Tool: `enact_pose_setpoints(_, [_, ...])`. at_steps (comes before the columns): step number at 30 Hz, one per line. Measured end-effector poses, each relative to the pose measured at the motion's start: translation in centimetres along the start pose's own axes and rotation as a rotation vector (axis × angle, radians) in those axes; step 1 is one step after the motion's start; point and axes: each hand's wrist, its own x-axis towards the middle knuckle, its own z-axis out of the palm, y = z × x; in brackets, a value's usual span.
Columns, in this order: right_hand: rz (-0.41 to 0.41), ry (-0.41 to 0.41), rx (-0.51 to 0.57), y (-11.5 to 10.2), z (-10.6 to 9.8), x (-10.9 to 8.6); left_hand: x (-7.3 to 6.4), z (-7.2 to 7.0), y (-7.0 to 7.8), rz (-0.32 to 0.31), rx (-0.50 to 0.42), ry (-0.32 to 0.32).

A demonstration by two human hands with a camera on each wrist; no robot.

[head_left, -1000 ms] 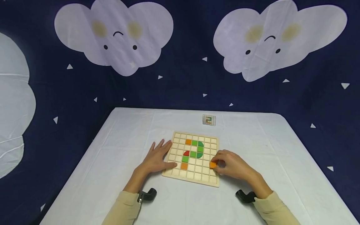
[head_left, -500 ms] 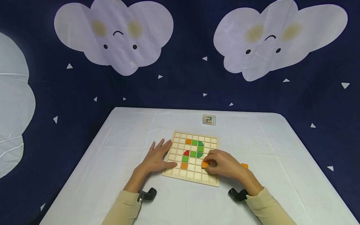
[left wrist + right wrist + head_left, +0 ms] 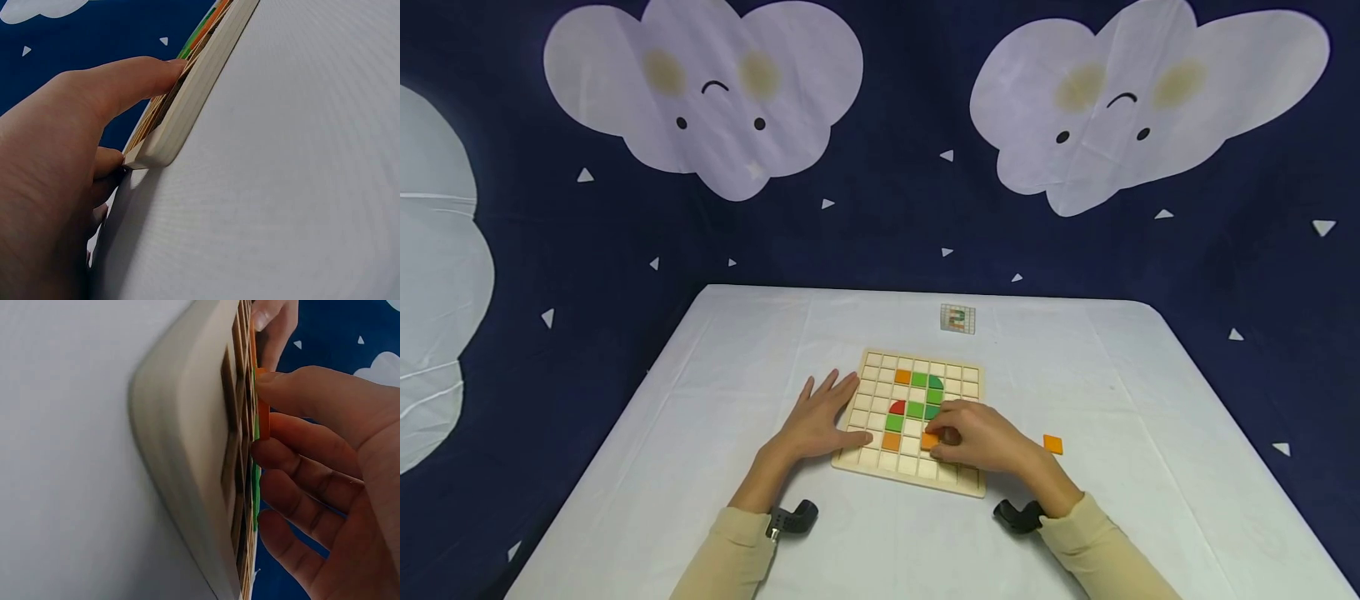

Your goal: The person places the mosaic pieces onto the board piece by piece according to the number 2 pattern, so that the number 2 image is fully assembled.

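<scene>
A square wooden grid board (image 3: 927, 469) lies on the white table, carrying several orange, green and red tiles. My left hand (image 3: 816, 425) rests at the board's left side with fingers spread; its thumb (image 3: 150, 74) lies on the grid in the left wrist view. Between thumb and fingers, my right hand (image 3: 983, 435) pinches an orange square tile (image 3: 929, 442) over the lower right part of the grid. In the right wrist view that orange tile (image 3: 264, 419) stands close above the board surface. The right hand hides some cells.
A loose orange square tile (image 3: 1053, 445) lies on the table right of the board, beside the right wrist. Behind the board stands a small patterned card (image 3: 957, 318). A dark blue cloth (image 3: 895, 225) with clouds hangs beyond the table's far edge.
My right hand has moved left across the board with the orange tile, from its right edge inward. The loose orange tile has come into view from behind it. The left hand stays still.
</scene>
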Motion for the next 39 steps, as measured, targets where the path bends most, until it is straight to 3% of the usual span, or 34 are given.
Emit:
enact_pose_setpoints(24, [-0.004, -0.068, 0.015, -1.2, 1.0, 2.5, 0.1, 0.2, -0.3, -0.015, 0.019, -0.011])
enact_pose_setpoints(39, [0.018, -0.079, 0.021, -1.3, 1.1, 2.4, 0.1, 0.0, -0.1, -0.001, 0.016, -0.007])
